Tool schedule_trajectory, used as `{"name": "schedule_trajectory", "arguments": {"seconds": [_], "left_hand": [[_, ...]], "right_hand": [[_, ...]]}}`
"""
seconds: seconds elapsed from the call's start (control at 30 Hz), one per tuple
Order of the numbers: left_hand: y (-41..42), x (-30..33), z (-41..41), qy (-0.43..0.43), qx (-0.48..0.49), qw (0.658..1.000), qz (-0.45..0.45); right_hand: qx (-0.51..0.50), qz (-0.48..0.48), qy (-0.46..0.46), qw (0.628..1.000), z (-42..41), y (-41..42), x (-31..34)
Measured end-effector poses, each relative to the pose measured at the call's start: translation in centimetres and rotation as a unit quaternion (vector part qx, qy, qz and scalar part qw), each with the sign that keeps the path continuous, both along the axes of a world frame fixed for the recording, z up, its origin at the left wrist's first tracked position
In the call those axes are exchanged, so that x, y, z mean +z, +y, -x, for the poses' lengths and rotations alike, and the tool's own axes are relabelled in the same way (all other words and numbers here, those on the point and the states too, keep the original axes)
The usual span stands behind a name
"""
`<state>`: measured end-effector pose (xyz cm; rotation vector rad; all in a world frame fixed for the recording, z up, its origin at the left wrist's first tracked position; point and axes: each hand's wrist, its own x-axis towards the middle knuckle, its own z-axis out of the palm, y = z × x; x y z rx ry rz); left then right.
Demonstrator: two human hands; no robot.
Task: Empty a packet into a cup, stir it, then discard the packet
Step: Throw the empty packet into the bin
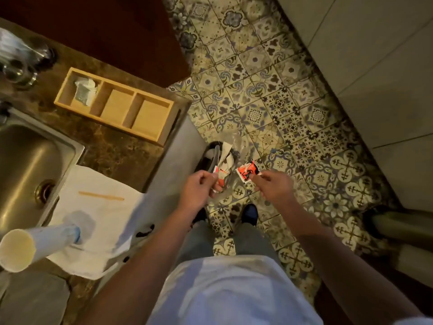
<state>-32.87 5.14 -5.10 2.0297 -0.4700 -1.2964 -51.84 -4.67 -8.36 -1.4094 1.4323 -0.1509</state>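
My right hand [274, 186] pinches a red and white packet [248, 172] by its edge, above the patterned floor. My left hand [199, 186] is closed on a smaller red and white scrap [219, 175]. Both hands hover over a small dark bin [210, 151] lined with clear plastic, which holds crumpled paper. On a white towel [98, 221] on the counter stands a tall white paper cup [28, 245] at the lower left. A wooden stirrer [100, 196] lies flat on the towel beside it.
A steel sink [28, 165] fills the left edge. A wooden divided tray [114, 105] with a white sachet sits on the brown counter behind the towel. Glassware stands at the far left. My feet stand on the tiled floor [281, 90].
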Motion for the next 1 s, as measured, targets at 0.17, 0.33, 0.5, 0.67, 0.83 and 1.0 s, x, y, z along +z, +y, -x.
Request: {"name": "schedule_trajectory", "arguments": {"seconds": [0.17,0.33,0.5,0.67,0.83,1.0], "left_hand": [[-2.2,-6.1,-1.3,0.007,-0.018,0.999,-0.05],[-3.1,-14.8,-3.2,0.0,-0.098,0.987,-0.13],[-2.1,-22.6,-5.4,0.032,-0.09,0.979,-0.178],[-1.5,-28.9,-6.0,0.02,-0.052,0.977,-0.208],[-1.7,-34.6,-5.9,-0.012,-0.072,0.973,-0.22],[-2.6,-39.1,-5.7,-0.027,-0.108,0.967,-0.23]], "right_hand": [[-0.009,-0.025,0.046,0.999,0.2,-0.2,-6.1],[-0.066,-0.071,0.097,0.991,-0.5,0.7,-12.2],[-0.1,-0.125,0.112,0.981,-3.3,1.0,-19.1],[-0.131,-0.219,0.108,0.961,-5.1,2.7,-27.2],[-0.102,-0.213,0.156,0.959,-8.1,3.2,-33.7],[-0.096,-0.2,0.187,0.957,-9.5,3.1,-38.9]]}}
